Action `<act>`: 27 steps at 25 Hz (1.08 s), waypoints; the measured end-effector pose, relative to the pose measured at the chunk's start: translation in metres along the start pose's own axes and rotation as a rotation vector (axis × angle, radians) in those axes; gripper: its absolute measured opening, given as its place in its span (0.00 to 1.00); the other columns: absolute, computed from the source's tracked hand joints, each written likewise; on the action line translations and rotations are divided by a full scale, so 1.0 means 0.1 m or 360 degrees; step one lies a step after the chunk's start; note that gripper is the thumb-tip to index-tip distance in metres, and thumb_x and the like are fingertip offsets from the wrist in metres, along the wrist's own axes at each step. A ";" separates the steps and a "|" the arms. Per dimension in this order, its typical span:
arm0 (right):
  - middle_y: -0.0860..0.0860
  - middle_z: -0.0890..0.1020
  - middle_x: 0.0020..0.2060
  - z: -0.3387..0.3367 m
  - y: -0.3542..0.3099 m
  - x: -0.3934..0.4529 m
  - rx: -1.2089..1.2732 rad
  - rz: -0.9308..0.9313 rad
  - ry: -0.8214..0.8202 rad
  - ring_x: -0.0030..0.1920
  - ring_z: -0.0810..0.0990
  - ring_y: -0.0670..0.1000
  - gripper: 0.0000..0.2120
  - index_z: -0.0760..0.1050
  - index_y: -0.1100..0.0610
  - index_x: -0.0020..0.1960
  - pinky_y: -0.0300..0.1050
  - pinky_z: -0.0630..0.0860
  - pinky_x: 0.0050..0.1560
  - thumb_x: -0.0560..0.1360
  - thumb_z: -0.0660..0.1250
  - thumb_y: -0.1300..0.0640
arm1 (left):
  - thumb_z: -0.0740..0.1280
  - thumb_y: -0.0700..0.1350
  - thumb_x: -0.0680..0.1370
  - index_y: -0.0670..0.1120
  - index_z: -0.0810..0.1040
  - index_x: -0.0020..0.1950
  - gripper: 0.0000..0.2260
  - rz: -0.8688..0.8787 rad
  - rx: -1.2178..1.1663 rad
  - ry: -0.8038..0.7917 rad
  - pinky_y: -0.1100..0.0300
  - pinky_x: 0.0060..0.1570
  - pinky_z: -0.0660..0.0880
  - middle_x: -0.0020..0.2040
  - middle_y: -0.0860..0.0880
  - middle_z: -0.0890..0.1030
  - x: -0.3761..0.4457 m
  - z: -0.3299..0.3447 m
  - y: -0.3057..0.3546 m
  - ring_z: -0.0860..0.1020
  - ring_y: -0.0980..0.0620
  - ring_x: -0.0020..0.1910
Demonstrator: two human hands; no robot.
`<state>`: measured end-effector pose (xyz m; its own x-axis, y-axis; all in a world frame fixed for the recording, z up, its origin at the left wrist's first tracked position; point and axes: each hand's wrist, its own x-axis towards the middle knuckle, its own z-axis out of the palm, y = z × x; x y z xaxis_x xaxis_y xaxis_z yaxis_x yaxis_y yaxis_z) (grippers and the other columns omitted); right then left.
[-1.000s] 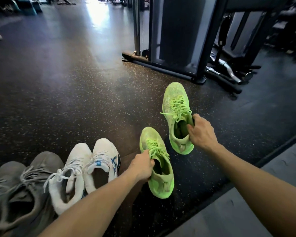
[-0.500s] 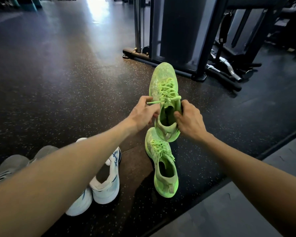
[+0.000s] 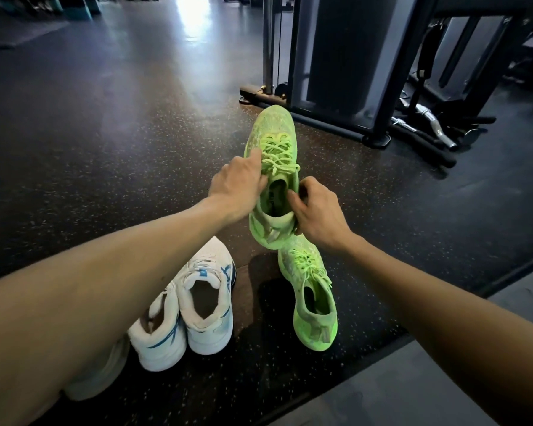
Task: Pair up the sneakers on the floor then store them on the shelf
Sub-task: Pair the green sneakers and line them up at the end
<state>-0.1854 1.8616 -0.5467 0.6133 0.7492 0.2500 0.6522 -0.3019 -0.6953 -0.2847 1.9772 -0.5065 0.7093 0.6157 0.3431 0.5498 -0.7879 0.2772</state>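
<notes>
Both my hands hold one neon green sneaker (image 3: 273,142) above the floor, toe pointing away. My left hand (image 3: 239,184) grips its left side at the laces, and my right hand (image 3: 316,210) pinches the collar on its right side near the heel. The matching green sneaker (image 3: 313,298) lies on the black floor just below, heel toward me. A pair of white sneakers with blue stripes (image 3: 197,305) stands side by side to the left of it, partly behind my left forearm. No shelf is in view.
A dark gym machine frame (image 3: 330,72) stands ahead on the speckled rubber floor (image 3: 105,133), with a chrome bar handle (image 3: 428,121) lying at its right. A grey floor strip (image 3: 413,392) borders the mat at lower right. Another pale shoe (image 3: 105,373) peeks under my left arm.
My left hand let go of the near green sneaker and joined the right hand on the far one. That sneaker has been lifted and brought above the near one.
</notes>
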 end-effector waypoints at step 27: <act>0.58 0.79 0.52 0.19 0.95 -0.68 -0.0960 0.0735 -0.0764 0.50 0.78 0.60 0.10 0.71 0.59 0.55 0.49 0.74 0.43 0.73 0.63 0.63 | 0.56 0.40 0.80 0.42 0.63 0.64 0.12 -0.0299 -0.0190 -0.0815 0.44 0.49 0.76 0.50 0.35 0.79 -0.93 1.01 -0.51 0.78 0.35 0.46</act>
<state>-0.1739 1.7936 -0.6424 0.7085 0.6011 -0.3696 0.5927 -0.7912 -0.1507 -0.3346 1.9591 -0.6434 0.7440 0.6395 -0.1934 0.6548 -0.6403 0.4016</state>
